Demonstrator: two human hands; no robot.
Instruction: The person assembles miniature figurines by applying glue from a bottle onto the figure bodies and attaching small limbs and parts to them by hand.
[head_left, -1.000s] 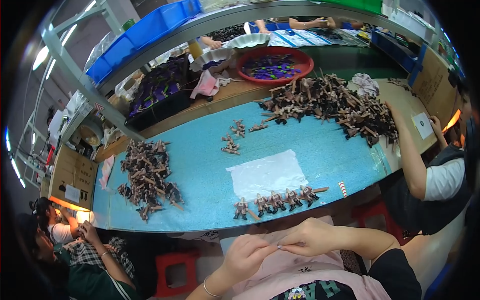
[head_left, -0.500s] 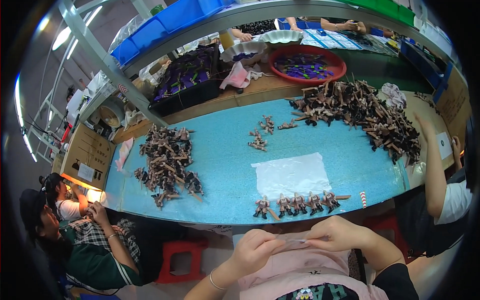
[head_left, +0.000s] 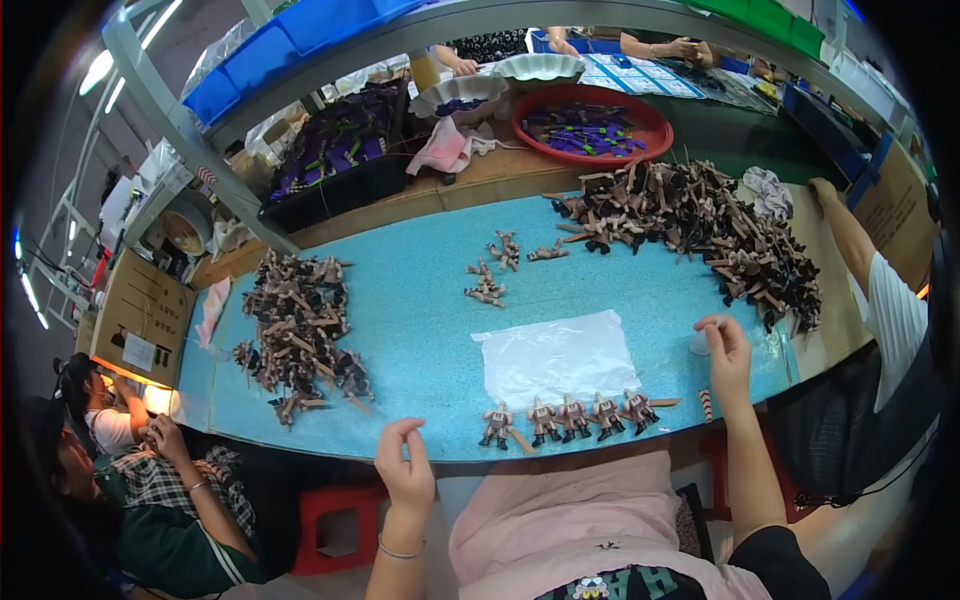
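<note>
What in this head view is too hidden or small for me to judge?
- Right hand: its fingers cover a small pale object on the blue table; kind unclear.
- Left hand: fingers pinched; too small to tell if holding anything.
- Red basin: contents too small.

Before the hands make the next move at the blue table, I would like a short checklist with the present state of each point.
1. Left hand empty: ok, fingers curled, nothing visible in them, at the near table edge.
2. Right hand free: cannot tell; its fingertips touch a small pale object on the blue table.
3. Row of small figures lined up at the near edge: ok, five stand side by side.
4. Clear plastic bag flat behind the row: ok.
5. Left pile of figures within reach: cannot tell.
6. Neighbour's arm away from the right hand: ok, apart.
</note>
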